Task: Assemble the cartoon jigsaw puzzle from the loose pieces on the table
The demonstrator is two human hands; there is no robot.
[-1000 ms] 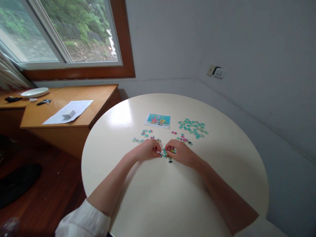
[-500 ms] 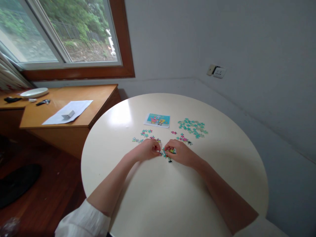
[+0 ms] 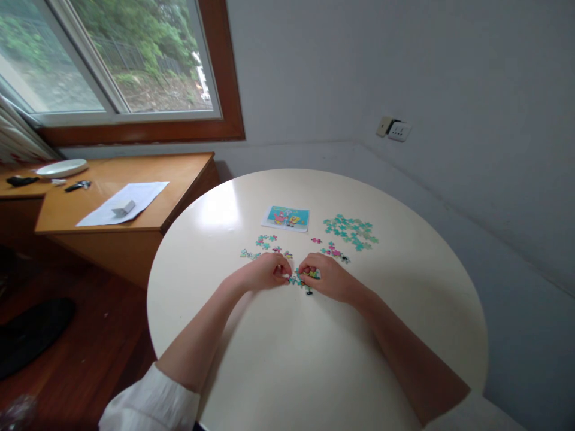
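My left hand (image 3: pixel 268 272) is closed in a pinch, its thumb and fingertips at a small teal jigsaw puzzle piece (image 3: pixel 292 280) on the table. Opposite it, my right hand (image 3: pixel 327 276) has its fingers bent over a small cluster of joined puzzle pieces (image 3: pixel 309 291), yellow and teal with a dark spot at the near end. My right fingers partly cover this cluster. Just beyond my left hand lie several loose pieces (image 3: pixel 266 242), teal and pink. Past my right hand are pink and teal pieces (image 3: pixel 333 250).
A cartoon picture card (image 3: pixel 286 218) lies farther back on the round white table (image 3: pixel 296 371). Right of it spreads a pile of teal pieces (image 3: pixel 350 230). At left stands a wooden desk (image 3: pixel 188 173) with a paper sheet (image 3: pixel 144 197), a small white box (image 3: pixel 123 208) and a white plate (image 3: pixel 63 168).
My left fingertips have drawn back slightly to the left, and more of the teal piece beside the cluster shows. My right hand stays almost where it was.
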